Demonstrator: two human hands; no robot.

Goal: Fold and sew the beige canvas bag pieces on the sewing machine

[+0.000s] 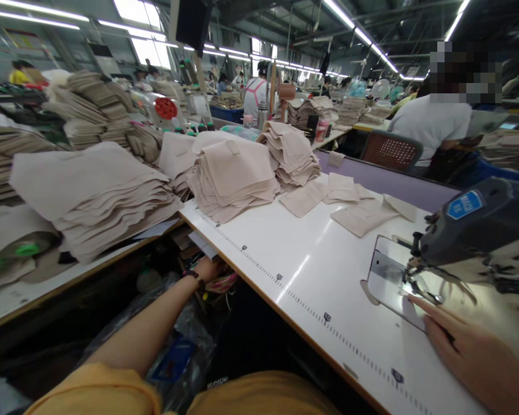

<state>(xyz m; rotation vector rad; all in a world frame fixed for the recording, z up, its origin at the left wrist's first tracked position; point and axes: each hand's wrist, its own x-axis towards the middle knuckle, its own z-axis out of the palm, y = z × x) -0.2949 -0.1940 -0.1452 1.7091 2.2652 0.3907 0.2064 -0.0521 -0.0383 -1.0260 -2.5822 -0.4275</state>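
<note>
My right hand [471,349] rests on the white sewing table [303,276], index finger stretched out onto the metal plate [387,276] just in front of the presser foot [424,291]. No cloth shows under that hand. Above it is the head of a dark grey sewing machine [480,225]. My left hand [210,270], with a dark bracelet at the wrist, reaches below the table's left edge among cluttered items. Its fingers are hidden there, so what it touches cannot be made out. Beige fabric pieces [363,216] lie flat on the table behind the plate.
Stacked beige panels [233,178] stand at the table's far left corner, beside another pile [289,153]. A larger stack [99,196] covers the left-hand table. A lilac partition [384,184] runs behind. Beyond it, a person in white [432,127] sits on a brown chair [391,150].
</note>
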